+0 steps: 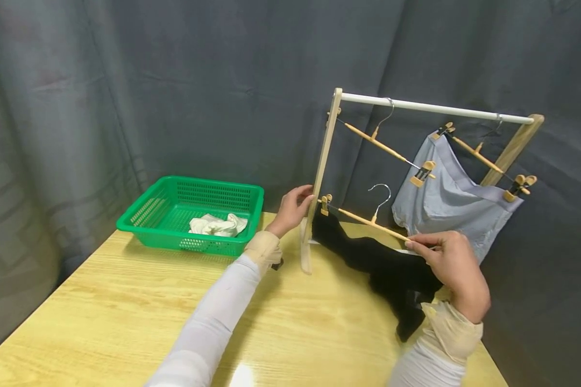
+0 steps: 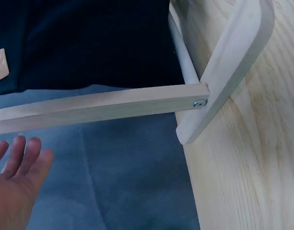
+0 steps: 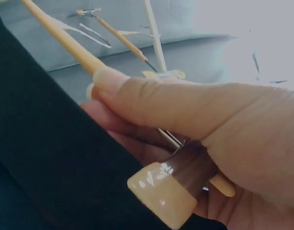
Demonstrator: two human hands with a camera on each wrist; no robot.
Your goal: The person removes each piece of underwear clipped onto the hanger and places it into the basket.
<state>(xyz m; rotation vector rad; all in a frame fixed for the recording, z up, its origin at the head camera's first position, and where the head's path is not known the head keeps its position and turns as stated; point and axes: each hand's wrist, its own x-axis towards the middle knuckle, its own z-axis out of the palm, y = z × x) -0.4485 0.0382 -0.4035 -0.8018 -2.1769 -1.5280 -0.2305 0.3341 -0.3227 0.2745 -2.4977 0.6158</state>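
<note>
My right hand [image 1: 457, 263] pinches the wooden bar of a clip hanger [image 1: 375, 223] between thumb and fingers. In the right wrist view the hanger's clip [image 3: 163, 194] sits below the thumb. A black garment [image 1: 363, 255] hangs from this hanger, its lower part trailing over the table. The hanger's metal hook points up, off the rack's rail. Beside the left post [image 1: 323, 156] of a wooden clothes rack is my left hand [image 1: 292, 209]. Its fingers [image 2: 35, 160] are spread and loosely extended close to the post in the left wrist view.
An unloaded clip hanger [image 1: 375, 140] hangs from the white rail [image 1: 431, 109]. Right of it, a light blue-grey garment [image 1: 450, 199] is clipped to another hanger. A green basket [image 1: 150, 231] with a white cloth [image 1: 218, 226] stands left on the wooden table [image 1: 101, 312]. Grey curtain [image 1: 198, 91] hangs behind.
</note>
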